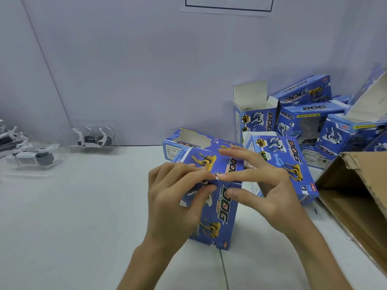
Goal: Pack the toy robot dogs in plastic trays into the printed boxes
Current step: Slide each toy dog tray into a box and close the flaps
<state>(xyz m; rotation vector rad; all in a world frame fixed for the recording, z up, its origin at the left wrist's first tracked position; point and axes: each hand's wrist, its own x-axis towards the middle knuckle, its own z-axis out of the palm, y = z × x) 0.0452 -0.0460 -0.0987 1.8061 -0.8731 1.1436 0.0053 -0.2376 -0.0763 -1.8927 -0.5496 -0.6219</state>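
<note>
At mid-tabletop [83, 227] the upright blue box [222, 216] is being closed. The left hand [173, 193] has a pinching grip on its top flap, and the right hand [268, 185] presses with straight fingers. The next move is probably tucking the flap in squarely.

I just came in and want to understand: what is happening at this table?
A person is closing the top of an upright printed box on the white table. The left hand pinches its top edge, and the right hand presses there with straight fingers. More boxes are piled behind to the right, some open. Toy dogs in plastic trays lie at the far left, not yet packed.
</note>
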